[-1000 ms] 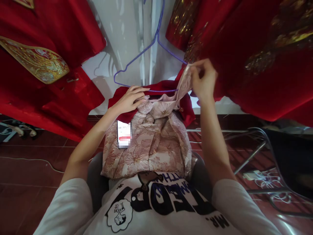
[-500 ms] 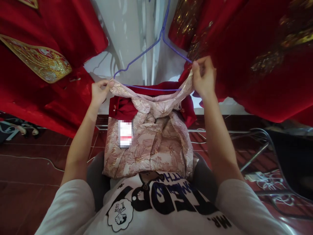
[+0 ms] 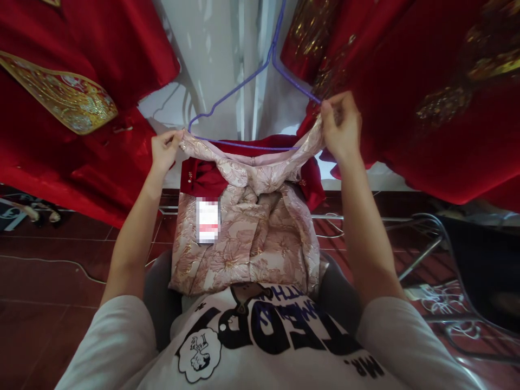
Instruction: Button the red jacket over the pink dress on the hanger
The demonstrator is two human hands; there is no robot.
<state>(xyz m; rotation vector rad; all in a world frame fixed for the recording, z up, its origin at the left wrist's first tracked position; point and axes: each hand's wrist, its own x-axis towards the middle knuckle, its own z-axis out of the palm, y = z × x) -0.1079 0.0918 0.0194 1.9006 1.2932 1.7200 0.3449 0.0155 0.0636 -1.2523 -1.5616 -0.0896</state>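
Two hands [image 3: 163, 154] [image 3: 343, 130] — pink floral garment [image 3: 244, 244] between, top ends pinched.

white short-sleeved tee [image 3: 244, 374], super chunky black lettering [image 3: 292, 330] across the front, blue text [image 3: 264, 314] squeezed in too, brown cartoon figure [image 3: 248, 293], cloud-shaped badge print [image 3: 199, 355] with a little line drawing, kinda loose sleeves [image 3: 117, 336], dark grey bottoms [image 3: 162, 303]

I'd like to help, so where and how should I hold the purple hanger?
Probably pinch the purple hanger at its neck, where the two slopes meet, coming from the person's side. The neck looks thin and free of cloth, while its slopes run down close to the left hand and right hand, which hold the flowery pink fabric.
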